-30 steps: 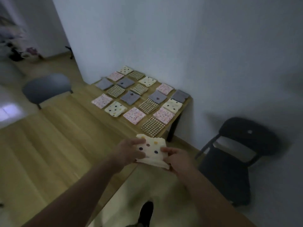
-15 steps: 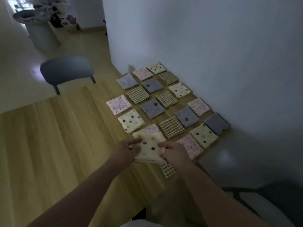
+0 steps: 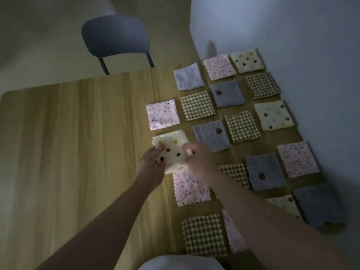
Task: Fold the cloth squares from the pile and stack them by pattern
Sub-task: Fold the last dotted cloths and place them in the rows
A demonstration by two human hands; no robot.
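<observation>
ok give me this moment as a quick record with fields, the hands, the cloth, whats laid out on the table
held item: cream dotted cloth, folded, between both hands
left hand: grips the cloth's left edge
right hand: grips its right edge, blurred
surface: wooden table
laid out: folded squares in rows, e.g. pink speckled square, brown gingham square, grey-blue square, cream dotted square
beyond table: blue-grey chair

Dim room — grey chair (image 3: 115, 37), white wall (image 3: 282, 22)
</observation>
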